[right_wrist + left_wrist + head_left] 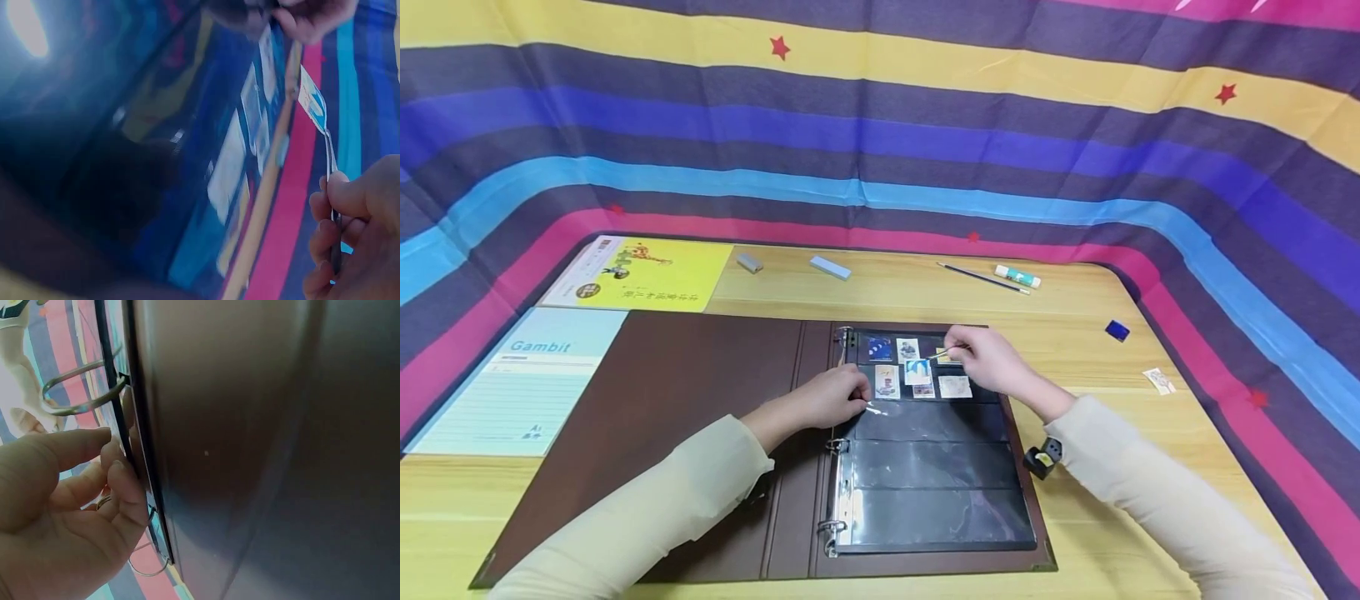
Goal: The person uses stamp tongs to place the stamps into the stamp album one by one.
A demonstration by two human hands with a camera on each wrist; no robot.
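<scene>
A brown ring binder lies spread on the table, with a black stamp page of clear pockets on its rings. Several stamps sit in the upper pockets. My right hand holds slim metal tweezers, their tips on a blue-and-white stamp. That stamp is held over the page in the right wrist view, overlapping a stamp in the second row. At the page's left side, my left hand pinches the clear pocket film between thumb and forefinger, close below that row.
Beyond the binder lie a yellow booklet, a grey block, a pale blue block, a pencil and a glue stick. A Gambit notebook is at left. Rightward lie a dark blue stamp and a white stamp.
</scene>
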